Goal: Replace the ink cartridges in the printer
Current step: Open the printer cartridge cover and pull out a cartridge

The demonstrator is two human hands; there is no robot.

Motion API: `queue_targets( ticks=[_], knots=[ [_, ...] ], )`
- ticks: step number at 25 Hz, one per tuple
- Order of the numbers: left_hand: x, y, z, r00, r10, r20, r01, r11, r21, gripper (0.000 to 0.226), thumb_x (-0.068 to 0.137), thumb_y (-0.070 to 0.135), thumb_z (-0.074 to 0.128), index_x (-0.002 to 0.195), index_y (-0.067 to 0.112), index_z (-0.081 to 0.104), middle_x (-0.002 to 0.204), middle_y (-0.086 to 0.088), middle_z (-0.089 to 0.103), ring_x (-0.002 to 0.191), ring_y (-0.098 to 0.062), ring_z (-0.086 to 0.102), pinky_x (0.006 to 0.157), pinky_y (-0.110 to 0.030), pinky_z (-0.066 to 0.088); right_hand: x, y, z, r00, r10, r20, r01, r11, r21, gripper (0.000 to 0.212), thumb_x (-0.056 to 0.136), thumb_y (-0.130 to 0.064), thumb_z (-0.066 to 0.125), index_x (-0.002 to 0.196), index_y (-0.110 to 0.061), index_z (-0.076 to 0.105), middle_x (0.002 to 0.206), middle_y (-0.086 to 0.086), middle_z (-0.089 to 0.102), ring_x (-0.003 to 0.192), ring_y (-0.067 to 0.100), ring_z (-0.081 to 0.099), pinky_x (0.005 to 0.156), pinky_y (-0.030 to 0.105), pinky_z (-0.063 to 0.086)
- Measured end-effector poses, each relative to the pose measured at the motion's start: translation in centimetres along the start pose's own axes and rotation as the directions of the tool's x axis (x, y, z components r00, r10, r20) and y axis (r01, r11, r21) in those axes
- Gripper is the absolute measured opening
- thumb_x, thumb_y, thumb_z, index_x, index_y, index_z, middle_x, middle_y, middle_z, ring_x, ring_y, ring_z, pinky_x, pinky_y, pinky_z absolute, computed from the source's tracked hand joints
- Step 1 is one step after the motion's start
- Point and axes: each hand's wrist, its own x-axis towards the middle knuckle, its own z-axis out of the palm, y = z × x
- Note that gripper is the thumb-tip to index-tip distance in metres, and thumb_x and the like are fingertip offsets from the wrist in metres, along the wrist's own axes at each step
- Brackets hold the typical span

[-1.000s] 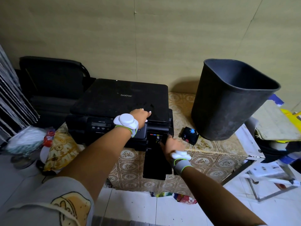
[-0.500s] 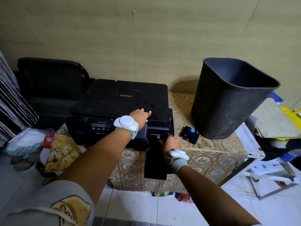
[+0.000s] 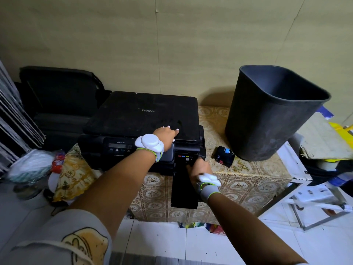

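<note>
A: What's biggest here?
B: The dark bin (image 3: 271, 115), upright on the patterned desk (image 3: 248, 180), right of the black printer (image 3: 141, 119). Nothing has shifted since a second ago.
A: The hands?
B: The left hand (image 3: 165, 135) stays flat on the printer lid, fingers (image 3: 176, 131) spread, gripping nothing. The right hand (image 3: 199, 167) has edged closer to the open cartridge bay (image 3: 184, 158); whether its fingers grip anything, I cannot tell.
A: A loose cartridge?
B: One black cartridge (image 3: 223, 155) lies between printer and bin.
</note>
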Motion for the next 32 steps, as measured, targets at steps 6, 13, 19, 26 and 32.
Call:
queue_targets(
  ticks=[6, 13, 19, 26, 32],
  knots=[
    [0.2, 0.0, 0.2, 1.000, -0.008, 0.003, 0.008, 1.000, -0.002, 0.050, 0.102, 0.018, 0.037, 0.151, 0.018, 0.023, 0.143, -0.019, 0.042, 0.127, -0.035, 0.047, 0.097, -0.039, 0.044, -1.0, 0.4, -0.3, 0.998, -0.055, -0.002, 0.055, 0.996, -0.074, 0.039, 0.088, -0.034, 0.053, 0.113, -0.006, 0.044, 0.116, 0.021, 0.062, 0.107, 0.038, 0.060, 0.083, 0.039, 0.048],
    [0.3, -0.2, 0.4, 1.000, 0.005, -0.002, -0.005, 1.000, -0.001, 0.050, 0.102, 0.019, 0.037, 0.150, 0.018, 0.023, 0.142, -0.020, 0.042, 0.126, -0.035, 0.048, 0.097, -0.039, 0.044, -0.5, 0.0, -0.3, 0.999, 0.040, 0.000, -0.040, 0.998, -0.045, 0.030, 0.093, -0.017, 0.047, 0.117, -0.003, 0.037, 0.121, 0.021, 0.061, 0.110, 0.036, 0.060, 0.088, 0.039, 0.047],
    [0.4, -0.2, 0.3, 1.000, 0.011, 0.001, -0.011, 1.000, -0.004, 0.051, 0.102, 0.018, 0.037, 0.151, 0.017, 0.022, 0.141, -0.020, 0.043, 0.125, -0.036, 0.049, 0.096, -0.039, 0.045, -1.4, 0.9, -0.3, 0.982, 0.189, -0.004, -0.188, 0.981, 0.047, 0.067, 0.082, -0.050, 0.059, 0.121, -0.006, 0.028, 0.118, 0.015, 0.061, 0.108, 0.037, 0.060, 0.084, 0.042, 0.046],
    [0.4, -0.2, 0.5, 1.000, 0.004, -0.002, -0.004, 1.000, -0.012, 0.050, 0.102, 0.018, 0.037, 0.150, 0.017, 0.023, 0.142, -0.020, 0.042, 0.126, -0.037, 0.048, 0.095, -0.040, 0.045, -0.3, 0.8, 0.1, 0.983, 0.185, 0.018, -0.184, 0.982, -0.033, 0.067, 0.080, -0.053, 0.057, 0.121, -0.005, 0.037, 0.130, 0.014, 0.053, 0.113, 0.034, 0.058, 0.088, 0.039, 0.045],
    [0.6, -0.4, 0.6, 1.000, 0.013, -0.001, -0.013, 1.000, -0.005, 0.051, 0.102, 0.018, 0.038, 0.151, 0.017, 0.022, 0.141, -0.020, 0.043, 0.124, -0.037, 0.049, 0.093, -0.040, 0.046, -0.3, 1.2, 0.5, 0.980, 0.196, 0.044, -0.198, 0.979, 0.049, 0.068, 0.076, -0.051, 0.062, 0.119, -0.004, 0.038, 0.128, 0.014, 0.054, 0.110, 0.034, 0.060, 0.083, 0.037, 0.044]
  ],
)
